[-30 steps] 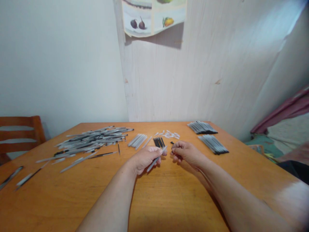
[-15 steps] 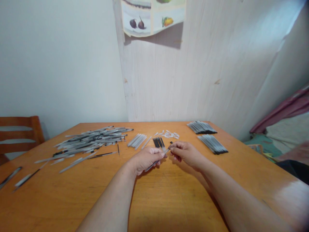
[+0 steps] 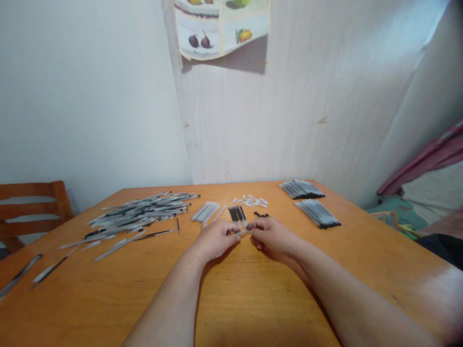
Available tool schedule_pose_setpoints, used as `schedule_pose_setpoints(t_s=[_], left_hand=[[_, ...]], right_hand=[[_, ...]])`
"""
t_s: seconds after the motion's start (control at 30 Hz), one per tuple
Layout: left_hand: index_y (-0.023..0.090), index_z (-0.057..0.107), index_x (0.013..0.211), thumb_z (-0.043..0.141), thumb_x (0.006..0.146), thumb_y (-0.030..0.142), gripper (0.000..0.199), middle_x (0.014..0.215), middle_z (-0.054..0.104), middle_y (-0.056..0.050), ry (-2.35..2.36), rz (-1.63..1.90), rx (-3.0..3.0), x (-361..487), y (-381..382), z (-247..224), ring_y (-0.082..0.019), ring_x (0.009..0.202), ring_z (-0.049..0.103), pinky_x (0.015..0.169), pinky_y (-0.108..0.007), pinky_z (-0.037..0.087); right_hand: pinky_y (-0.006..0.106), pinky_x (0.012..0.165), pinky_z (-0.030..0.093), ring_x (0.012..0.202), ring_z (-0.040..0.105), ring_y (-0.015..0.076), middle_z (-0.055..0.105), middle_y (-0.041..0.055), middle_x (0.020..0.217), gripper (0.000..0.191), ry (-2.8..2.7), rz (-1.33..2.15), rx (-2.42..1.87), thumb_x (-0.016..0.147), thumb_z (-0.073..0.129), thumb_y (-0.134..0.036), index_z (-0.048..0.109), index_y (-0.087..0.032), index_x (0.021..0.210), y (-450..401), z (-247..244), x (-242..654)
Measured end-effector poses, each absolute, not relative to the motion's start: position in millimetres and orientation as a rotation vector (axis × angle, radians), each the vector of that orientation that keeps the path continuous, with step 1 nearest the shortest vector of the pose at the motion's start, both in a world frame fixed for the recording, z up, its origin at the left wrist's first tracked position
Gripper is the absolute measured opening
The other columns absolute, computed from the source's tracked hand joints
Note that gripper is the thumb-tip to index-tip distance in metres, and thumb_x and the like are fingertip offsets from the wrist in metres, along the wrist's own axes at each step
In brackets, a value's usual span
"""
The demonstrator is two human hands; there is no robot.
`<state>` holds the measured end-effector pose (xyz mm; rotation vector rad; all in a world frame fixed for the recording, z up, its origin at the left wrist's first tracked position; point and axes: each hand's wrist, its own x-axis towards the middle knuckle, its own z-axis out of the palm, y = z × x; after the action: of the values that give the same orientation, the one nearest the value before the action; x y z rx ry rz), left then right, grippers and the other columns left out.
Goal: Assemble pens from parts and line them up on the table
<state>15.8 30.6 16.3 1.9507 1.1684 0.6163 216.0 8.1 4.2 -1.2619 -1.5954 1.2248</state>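
My left hand (image 3: 219, 240) is closed, thumb and fingers pinched on a pale, clear pen barrel (image 3: 244, 232). Only a short length of the barrel shows, running level across the gap between my hands. At its other end my right hand (image 3: 273, 237) pinches it too; the fingertips hide whatever is there. Just beyond them lie several dark pen refills (image 3: 237, 212) side by side, their lower ends pale. Small black end plugs (image 3: 261, 215) sit right behind my right hand. Clear empty barrels (image 3: 205, 212) are lined up beyond my left hand.
A big loose heap of pens (image 3: 141, 212) covers the table's left, with stray parts (image 3: 50, 271) nearer me. Small white pieces (image 3: 253, 200) are scattered at the back. Two neat rows of black-ended pens (image 3: 318, 213) lie at right. A wooden chair (image 3: 32, 207) stands left.
The pen barrel has turned from slanting down under my left hand to lying level between both hands. My right hand has come closer to my left, uncovering more black plugs.
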Motion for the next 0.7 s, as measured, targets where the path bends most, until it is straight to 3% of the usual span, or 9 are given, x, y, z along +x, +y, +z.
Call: schedule_pose_setpoints(t_s=[0.17, 0.37, 0.7], left_hand=[[0.029, 0.074, 0.081, 0.061, 0.080, 0.037, 0.015, 0.074, 0.063, -0.002, 1.315, 0.614, 2.484, 20, 23, 30, -0.021, 0.079, 0.054, 0.082, -0.035, 0.031], [0.035, 0.076, 0.088, 0.056, 0.084, 0.027, 0.022, 0.089, 0.065, -0.006, 1.538, 0.526, 2.811, 29, 11, 44, -0.027, 0.097, 0.053, 0.096, -0.050, 0.023], [0.032, 0.075, 0.091, 0.053, 0.087, 0.027, 0.023, 0.092, 0.062, -0.007, 1.554, 0.536, 3.007, 32, 5, 65, -0.027, 0.099, 0.049, 0.107, -0.057, 0.011]], right_hand=[[0.019, 0.039, 0.030, 0.040, 0.047, 0.0085, 0.053, -0.0036, 0.047, 0.011, -1.720, 1.142, -1.360, 0.071, 0.049, -0.014, 0.058, -0.018, 0.067, 9, 4, 214], [0.018, 0.038, 0.028, 0.036, 0.044, 0.0071, 0.050, -0.0036, 0.042, 0.017, -1.616, 1.186, -1.381, 0.071, 0.051, -0.011, 0.054, -0.018, 0.056, 9, 5, 211], [0.017, 0.035, 0.029, 0.034, 0.043, 0.0066, 0.051, -0.0032, 0.041, 0.020, -1.464, 1.277, -1.290, 0.077, 0.053, -0.015, 0.052, -0.018, 0.057, 15, 1, 207]])
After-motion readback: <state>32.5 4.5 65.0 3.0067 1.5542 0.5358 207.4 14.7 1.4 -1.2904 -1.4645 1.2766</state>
